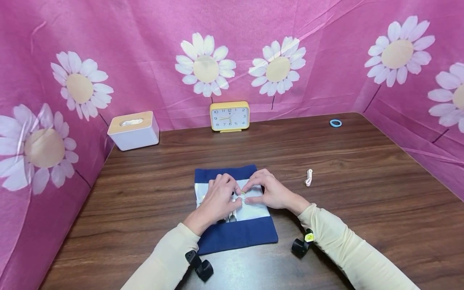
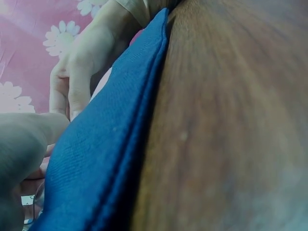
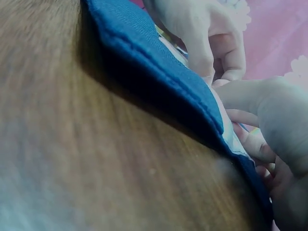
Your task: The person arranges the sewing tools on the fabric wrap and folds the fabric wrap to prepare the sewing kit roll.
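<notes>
A cloth case (image 1: pixel 239 233), navy at both ends with a white middle, lies opened flat on the table. Slim metal-tipped items (image 1: pixel 232 218) lie on its white part, partly under my left hand (image 1: pixel 217 197). Near the middle of the case, my right hand (image 1: pixel 273 191) faces the left one, thumbs and forefingers close together. Between these fingertips is a small white thing (image 1: pixel 241 197) with a yellowish bit, too small to identify; both hands seem to pinch it. In both wrist views the raised navy edge (image 2: pixel 110 139) of the case hides much of the fingertips.
To the right of the case lies a small pale pink-white folded strip (image 1: pixel 308 177). Farther back are a light-blue ring (image 1: pixel 335 123), a yellow clock (image 1: pixel 230 116) and a tissue box (image 1: pixel 134 135). A pink flowered curtain (image 1: pixel 145 60) borders the wooden table (image 1: pixel 145 177).
</notes>
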Motion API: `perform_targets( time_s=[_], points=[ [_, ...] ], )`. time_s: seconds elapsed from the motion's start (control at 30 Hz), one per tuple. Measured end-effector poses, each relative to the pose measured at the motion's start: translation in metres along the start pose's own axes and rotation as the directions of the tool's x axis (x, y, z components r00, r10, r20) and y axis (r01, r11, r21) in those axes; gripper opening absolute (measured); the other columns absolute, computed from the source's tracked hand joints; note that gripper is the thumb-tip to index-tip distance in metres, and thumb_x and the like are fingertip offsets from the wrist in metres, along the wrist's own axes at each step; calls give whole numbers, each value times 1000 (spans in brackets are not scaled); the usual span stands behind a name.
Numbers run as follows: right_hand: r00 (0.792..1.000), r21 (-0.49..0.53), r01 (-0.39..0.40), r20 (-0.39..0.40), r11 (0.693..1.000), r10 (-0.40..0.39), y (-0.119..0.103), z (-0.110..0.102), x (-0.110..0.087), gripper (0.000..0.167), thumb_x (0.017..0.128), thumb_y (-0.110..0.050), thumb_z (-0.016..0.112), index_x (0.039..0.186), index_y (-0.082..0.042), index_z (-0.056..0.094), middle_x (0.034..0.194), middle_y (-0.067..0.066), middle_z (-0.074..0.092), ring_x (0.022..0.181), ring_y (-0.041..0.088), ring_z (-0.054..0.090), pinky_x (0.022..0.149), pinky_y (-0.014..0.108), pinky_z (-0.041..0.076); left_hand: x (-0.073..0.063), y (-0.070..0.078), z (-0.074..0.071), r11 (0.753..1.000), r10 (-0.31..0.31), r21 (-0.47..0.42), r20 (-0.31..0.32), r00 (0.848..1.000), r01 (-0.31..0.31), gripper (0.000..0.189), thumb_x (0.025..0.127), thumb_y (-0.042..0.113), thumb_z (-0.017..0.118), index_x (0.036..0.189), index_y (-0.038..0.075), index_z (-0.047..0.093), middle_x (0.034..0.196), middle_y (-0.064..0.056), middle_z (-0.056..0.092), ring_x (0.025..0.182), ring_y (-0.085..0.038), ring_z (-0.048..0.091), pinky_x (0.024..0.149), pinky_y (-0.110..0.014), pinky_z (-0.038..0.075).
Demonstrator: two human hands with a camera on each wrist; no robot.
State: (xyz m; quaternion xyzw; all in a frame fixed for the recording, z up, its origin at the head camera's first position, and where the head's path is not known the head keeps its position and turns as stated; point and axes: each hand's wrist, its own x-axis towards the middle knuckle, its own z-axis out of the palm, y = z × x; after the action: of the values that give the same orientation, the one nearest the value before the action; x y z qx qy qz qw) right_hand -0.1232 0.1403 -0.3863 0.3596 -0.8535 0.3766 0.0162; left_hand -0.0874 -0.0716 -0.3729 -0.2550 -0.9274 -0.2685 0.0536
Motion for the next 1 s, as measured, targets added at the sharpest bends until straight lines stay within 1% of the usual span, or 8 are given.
perform_targets(
  time_s=[0.17, 0.3, 0.43, 0.5, 0.7, 0.77, 0.83, 1.0],
  points=[
    [1000, -8, -12, 21, 1000, 12, 1, 0, 1, 19, 78, -18, 86, 96, -20, 80, 101, -2, 71, 108, 21, 50, 94, 42, 37, 0, -1, -2, 1000, -10, -21, 5, 1000, 10, 16, 84, 17, 76, 95, 8, 71, 105, -7, 62, 101, -24, 50, 84, -39, 35],
    [1000, -10, -13, 28, 1000, 14, 0, 0, 0, 16, 80, -18, 85, 96, -20, 80, 102, -2, 70, 108, 21, 50, 94, 42, 37, 0, -2, -2, 1000, 8, -23, 11, 1000, -7, 15, 84, 17, 76, 96, 7, 76, 108, -8, 63, 103, -25, 50, 83, -38, 34],
    [999, -4, -8, 36, 1000, 8, 1, -1, 0, 16, 81, -16, 84, 96, -19, 80, 102, -2, 69, 109, 22, 49, 95, 42, 37, 0, -3, -3, 1000, 23, -17, 14, 1000, -23, 15, 84, 17, 77, 96, 8, 76, 108, -8, 63, 102, -25, 50, 82, -38, 34],
    [999, -2, 0, 42, 1000, 0, 1, -2, 0, 16, 81, -16, 83, 97, -19, 81, 102, -3, 69, 110, 22, 49, 96, 43, 36, 0, -4, -3, 999, 29, -14, 20, 999, -29, 15, 83, 17, 77, 95, 8, 75, 108, -8, 63, 103, -25, 50, 82, -38, 34],
    [997, -5, 50, 51, 999, -50, 4, -2, 0, 15, 82, -12, 81, 96, -18, 81, 99, -3, 68, 109, 22, 49, 95, 43, 35, 1, -5, -5, 999, 41, 0, 57, 997, -41, 18, 74, 15, 77, 90, 9, 73, 108, -8, 62, 104, -26, 49, 82, -40, 34],
    [997, -5, 59, 49, 998, -59, 4, -2, 0, 14, 82, -12, 81, 96, -17, 81, 99, -3, 68, 109, 22, 50, 95, 43, 35, 1, -4, -6, 999, 40, -3, 63, 997, -40, 18, 74, 14, 76, 90, 9, 73, 107, -8, 62, 105, -26, 49, 82, -40, 35],
    [997, -2, 60, 44, 998, -60, 5, -2, 0, 14, 82, -12, 81, 95, -17, 81, 99, -3, 68, 109, 22, 50, 95, 43, 35, 1, -4, -6, 999, 40, -9, 56, 998, -39, 16, 74, 14, 76, 90, 9, 73, 107, -7, 62, 105, -26, 49, 82, -40, 35],
    [999, 1, 27, 31, 1000, -27, 3, -1, 0, 13, 82, -15, 82, 94, -19, 81, 100, -3, 68, 109, 21, 50, 96, 43, 35, 1, -5, -5, 999, 39, -33, 30, 999, -38, 14, 76, 13, 76, 89, 8, 74, 105, -7, 63, 103, -26, 50, 81, -40, 35]
  ],
)
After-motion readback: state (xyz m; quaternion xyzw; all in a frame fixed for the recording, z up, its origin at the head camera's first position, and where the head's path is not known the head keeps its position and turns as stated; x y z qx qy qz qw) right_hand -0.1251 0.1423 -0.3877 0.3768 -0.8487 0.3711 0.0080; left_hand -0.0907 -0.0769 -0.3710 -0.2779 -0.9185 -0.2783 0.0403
